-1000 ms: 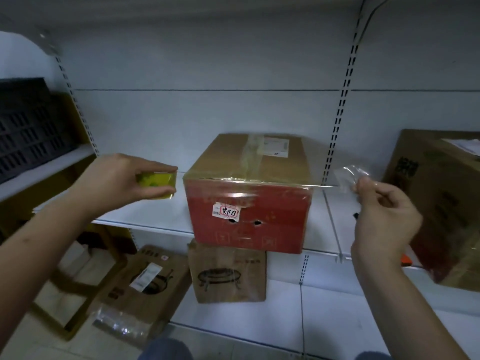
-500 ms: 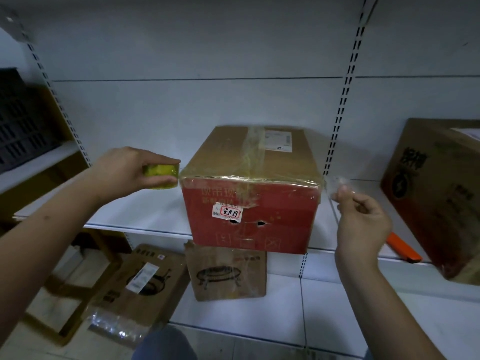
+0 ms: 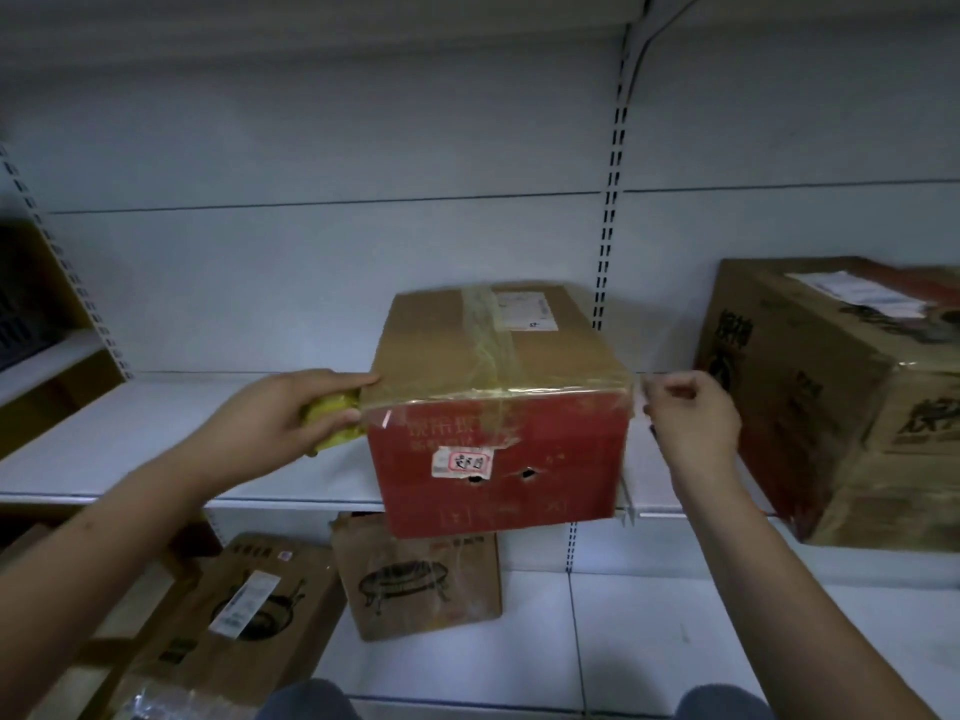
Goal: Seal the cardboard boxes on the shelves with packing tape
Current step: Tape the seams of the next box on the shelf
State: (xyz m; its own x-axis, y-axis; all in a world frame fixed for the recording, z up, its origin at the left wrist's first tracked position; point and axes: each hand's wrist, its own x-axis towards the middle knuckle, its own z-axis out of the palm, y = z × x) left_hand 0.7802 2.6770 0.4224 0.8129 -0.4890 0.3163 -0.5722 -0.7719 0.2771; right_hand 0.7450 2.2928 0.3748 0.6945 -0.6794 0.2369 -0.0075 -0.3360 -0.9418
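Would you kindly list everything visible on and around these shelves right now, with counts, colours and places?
red-fronted cardboard box: one, brown top, red front, middle shelf, centre, overhanging the edge; clear tape along its top front edge.
tape roll: one, yellow, against the box's left side.
large cardboard box: one, brown with dark print, same shelf, right.
grill-print box: one, brown, lower shelf, under the red-fronted one.
pan-print box: one, brown, white label, lower left, tilted.
shelving: white, slotted uprights.
crate: one, dark, far left shelf.
left hand: grips the tape roll.
right hand: beside the box's right corner, fingers pinched; the tape end is too faint to confirm.
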